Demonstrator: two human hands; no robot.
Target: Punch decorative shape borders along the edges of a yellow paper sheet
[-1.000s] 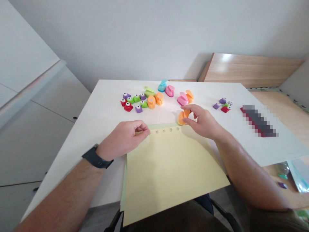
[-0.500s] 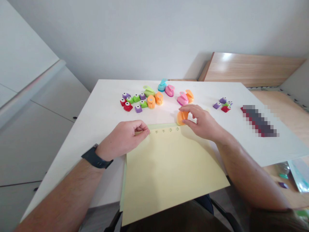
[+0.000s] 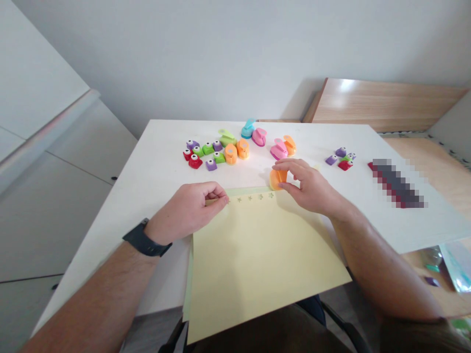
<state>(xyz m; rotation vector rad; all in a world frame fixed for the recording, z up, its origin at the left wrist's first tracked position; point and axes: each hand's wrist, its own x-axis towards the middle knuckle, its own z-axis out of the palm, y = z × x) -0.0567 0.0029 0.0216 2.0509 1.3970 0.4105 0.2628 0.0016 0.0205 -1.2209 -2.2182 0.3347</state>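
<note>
My left hand (image 3: 195,206) pinches the top edge of a sheet of pale yellow paper (image 3: 257,269) between thumb and fingers. A row of small star-shaped cutouts (image 3: 253,198) runs along that edge, just right of my left fingertips. A pale green sheet (image 3: 248,191) shows behind the yellow one. My right hand (image 3: 309,189) grips an orange craft punch (image 3: 277,179) at the paper's top edge. My fingers hide part of the punch.
Several colourful craft punches (image 3: 231,154) stand in groups on the white table (image 3: 162,166), with a smaller group (image 3: 340,159) to the right. A pixelated object (image 3: 397,184) lies at the right. White cabinets (image 3: 55,220) stand left.
My right hand has closed further around the orange punch, which now sits more upright at the paper's edge. My left hand has not visibly moved.
</note>
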